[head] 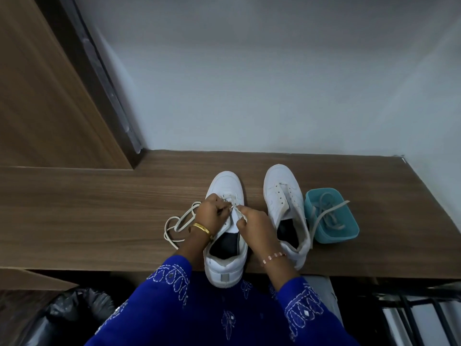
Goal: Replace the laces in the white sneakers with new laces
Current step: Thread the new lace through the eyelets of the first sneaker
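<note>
Two white sneakers side by side on a wood-grain tabletop (99,208), toes toward the wall. Left sneaker (225,236): heel overhanging the near edge, dark insole visible, lace partly threaded through the upper eyelets near the toe. Left hand (212,212), fingers curled, pinching the lace at the eyelets; gold bangle (202,229) on the wrist. Right hand (252,222), fingers curled, gripping a lace end (239,212) just right of the tongue; beaded bracelet (273,257) on the wrist. Loose lace (178,224) in loops on the tabletop, just left of the left sneaker, running under the left hand. Right sneaker (285,208): unlaced, eyelets bare, tongue open, touching neither hand. Teal tub (334,233) just beside the right sneaker on its right, holding a tangled lace (328,213); one strand over the tub rim, hanging across the right sneaker's collar. Blue embroidered sleeves (172,278) on both forearms. Dark wooden panel (37,96) at upper left, pale wall (274,71) behind the tabletop. Black plastic bag (69,310) at lower left below the tabletop edge; dark metal frame (411,315) at lower right.
</note>
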